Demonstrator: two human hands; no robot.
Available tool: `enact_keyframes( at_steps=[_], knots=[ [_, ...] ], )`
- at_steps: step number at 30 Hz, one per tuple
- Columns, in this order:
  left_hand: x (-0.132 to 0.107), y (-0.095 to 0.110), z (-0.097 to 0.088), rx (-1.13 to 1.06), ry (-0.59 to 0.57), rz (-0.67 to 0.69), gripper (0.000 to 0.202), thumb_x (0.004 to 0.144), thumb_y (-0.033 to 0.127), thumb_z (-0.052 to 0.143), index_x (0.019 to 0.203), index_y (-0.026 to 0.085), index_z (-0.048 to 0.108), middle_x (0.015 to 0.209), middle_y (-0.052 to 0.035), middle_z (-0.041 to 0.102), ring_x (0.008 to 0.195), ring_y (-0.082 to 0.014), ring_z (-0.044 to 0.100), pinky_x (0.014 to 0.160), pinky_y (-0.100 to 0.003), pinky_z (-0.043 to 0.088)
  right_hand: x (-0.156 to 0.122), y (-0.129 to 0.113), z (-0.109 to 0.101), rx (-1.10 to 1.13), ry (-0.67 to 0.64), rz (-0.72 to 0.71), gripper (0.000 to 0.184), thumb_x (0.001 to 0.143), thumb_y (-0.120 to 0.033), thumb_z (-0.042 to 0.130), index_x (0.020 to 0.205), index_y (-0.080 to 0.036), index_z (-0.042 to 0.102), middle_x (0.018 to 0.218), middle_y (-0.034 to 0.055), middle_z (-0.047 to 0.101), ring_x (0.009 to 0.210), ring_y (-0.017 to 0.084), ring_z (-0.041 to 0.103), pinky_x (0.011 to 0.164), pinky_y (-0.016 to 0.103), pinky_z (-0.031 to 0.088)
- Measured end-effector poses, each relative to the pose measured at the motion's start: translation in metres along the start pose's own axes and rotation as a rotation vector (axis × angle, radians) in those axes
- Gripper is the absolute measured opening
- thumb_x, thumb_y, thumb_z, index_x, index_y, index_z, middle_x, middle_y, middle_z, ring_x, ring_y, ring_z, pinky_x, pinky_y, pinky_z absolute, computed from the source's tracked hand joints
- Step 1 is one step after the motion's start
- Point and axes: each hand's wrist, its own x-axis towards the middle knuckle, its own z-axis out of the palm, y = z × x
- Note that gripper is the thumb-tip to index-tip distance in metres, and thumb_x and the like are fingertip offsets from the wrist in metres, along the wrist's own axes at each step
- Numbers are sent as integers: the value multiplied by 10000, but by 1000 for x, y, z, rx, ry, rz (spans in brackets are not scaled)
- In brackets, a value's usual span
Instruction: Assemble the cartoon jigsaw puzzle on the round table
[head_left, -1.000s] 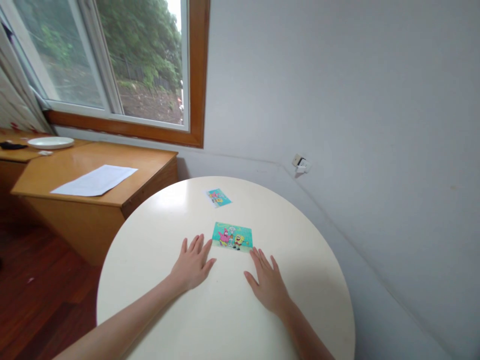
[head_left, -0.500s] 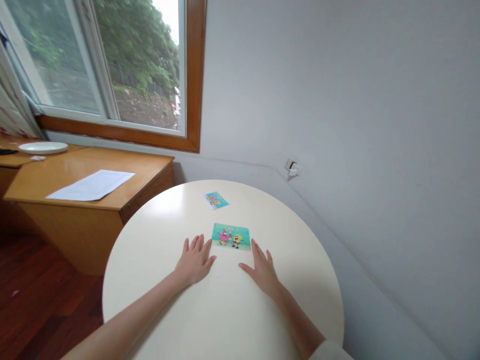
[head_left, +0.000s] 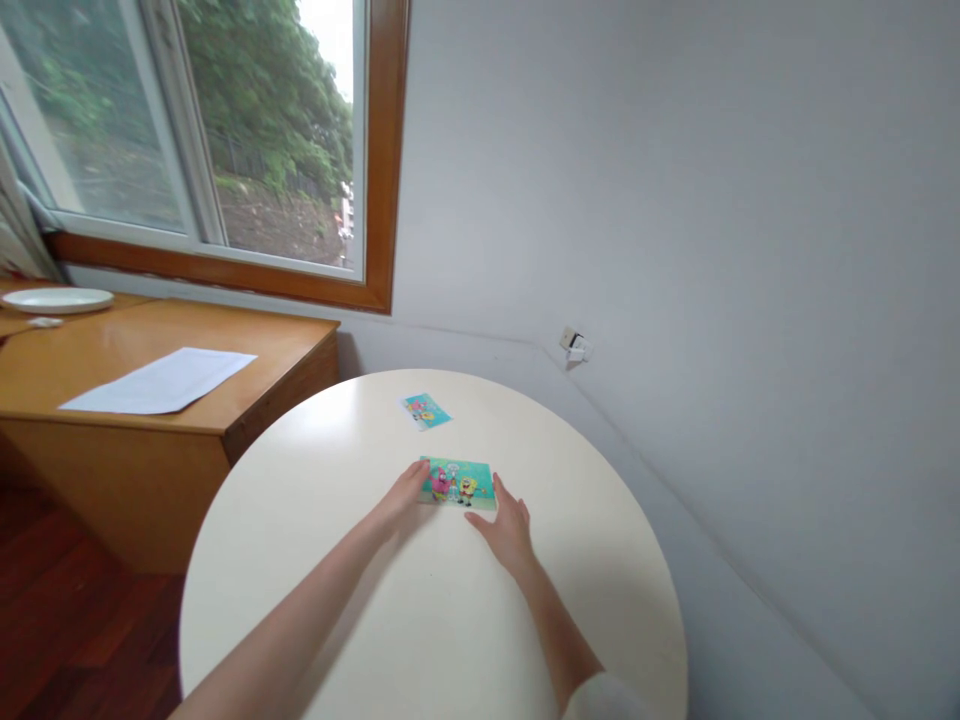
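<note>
A rectangular cartoon picture [head_left: 459, 484], turquoise with pink and yellow figures, lies on the round white table [head_left: 420, 620]. My left hand [head_left: 403, 492] is at its left edge, fingers held together with their tips over the upper left corner; its thumb is hidden. On the opposite side, my right hand [head_left: 508, 528] has its fingertips against the right edge, its thumb spread away below the lower right corner. Farther back lies a smaller, white-edged cartoon picture [head_left: 426, 411] with similar figures, tilted and apart from both hands.
A wooden desk [head_left: 277, 340] stands left of the table, bearing a white paper sheet [head_left: 161, 381] and a white plate [head_left: 58, 301]. Behind are a window with a wooden frame [head_left: 382, 170] and a white wall holding a socket with a plug [head_left: 576, 346].
My left hand has turned on its side and drawn its fingers together at the picture's left edge. My right hand has moved in against the right edge. The camera view has shifted slightly.
</note>
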Motion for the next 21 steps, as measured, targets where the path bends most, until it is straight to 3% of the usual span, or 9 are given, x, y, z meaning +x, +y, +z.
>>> enact_keyframes(
  at_steps=[4,7,12,17,21],
  knots=[
    [0,17,0,-131,35,-111,248,812,337,496,943,140,569,795,-64,663,825,-203,619,835,-309,426,14,7,10,512,123,101,732,713,-394,554,1341,-106,314,1171,174,588,1097,243,562,955,420,399],
    [4,23,-1,-223,71,-186,240,851,333,440,981,155,534,747,-55,635,762,-183,621,804,-288,439,21,6,12,793,196,182,712,716,-429,539,1309,-100,322,1071,176,623,987,240,620,839,383,482],
    [13,18,1,-428,116,-246,201,875,338,413,974,183,494,766,-49,599,692,-159,602,712,-264,465,27,-1,9,913,251,286,769,679,-438,560,1309,-84,296,1122,193,594,994,231,614,853,353,484],
    [16,12,-5,-527,80,-229,203,904,335,388,975,173,486,785,-46,594,654,-119,590,633,-213,466,35,-3,16,973,206,366,825,669,-443,564,1353,-89,269,1198,211,560,1007,256,611,770,357,522],
    [17,12,-13,-610,36,-266,256,921,331,353,947,124,500,746,-72,597,617,-122,591,590,-213,477,40,-2,19,1033,167,384,809,628,-434,601,1326,-102,362,1145,182,612,956,253,631,725,339,530]
  ],
)
